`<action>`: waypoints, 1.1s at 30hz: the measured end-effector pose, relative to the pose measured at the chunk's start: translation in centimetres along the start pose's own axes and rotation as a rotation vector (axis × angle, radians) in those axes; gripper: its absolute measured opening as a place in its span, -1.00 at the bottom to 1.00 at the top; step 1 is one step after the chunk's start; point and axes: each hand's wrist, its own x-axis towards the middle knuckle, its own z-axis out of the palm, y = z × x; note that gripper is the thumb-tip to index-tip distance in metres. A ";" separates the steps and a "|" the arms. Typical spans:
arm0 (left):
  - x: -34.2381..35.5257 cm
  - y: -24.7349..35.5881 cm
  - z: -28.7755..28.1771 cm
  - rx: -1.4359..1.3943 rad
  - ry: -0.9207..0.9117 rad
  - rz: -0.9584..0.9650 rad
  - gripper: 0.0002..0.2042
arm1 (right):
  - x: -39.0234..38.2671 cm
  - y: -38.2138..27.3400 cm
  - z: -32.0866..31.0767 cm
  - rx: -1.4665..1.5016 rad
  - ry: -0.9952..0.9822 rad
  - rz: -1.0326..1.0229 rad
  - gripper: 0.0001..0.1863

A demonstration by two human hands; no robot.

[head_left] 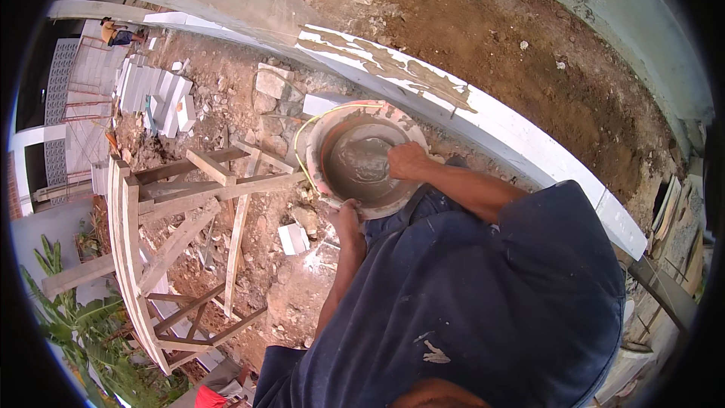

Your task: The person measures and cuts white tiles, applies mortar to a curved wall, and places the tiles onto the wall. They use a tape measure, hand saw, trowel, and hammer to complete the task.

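A round, mortar-stained bucket (326, 162) holds wet grey mortar (362, 157). My left hand (346, 211) is closed on the bucket's near rim at the lower left. My right hand (405, 160) reaches over the bucket's right side with its fingers closed at the mortar; whatever it grips is hidden. A thin yellow cord (301, 136) curves round the left and top of the bucket. Behind the bucket runs a low wall of white blocks (521, 130), with grey mortar patches along part of its top.
A wooden trestle frame (131, 219) stands at the left on rubble ground (264, 287). A stack of white blocks (155, 98) lies beyond it. A person (117, 34) is at the upper left. A loose white block (293, 239) lies below the bucket. Dirt (513, 60) lies beyond the wall.
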 end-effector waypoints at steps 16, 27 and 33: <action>3.2 1.0 -0.3 0.140 -0.124 0.029 -0.79 | -12.5 15.9 -4.5 0.059 0.386 0.529 -0.65; 3.0 5.2 -1.8 0.200 -0.202 -0.006 -0.79 | -22.2 21.7 4.8 -0.008 0.623 0.940 -0.73; 5.5 5.6 -7.7 0.293 -0.317 0.021 -0.61 | -12.9 19.8 16.9 0.161 1.233 1.024 -0.61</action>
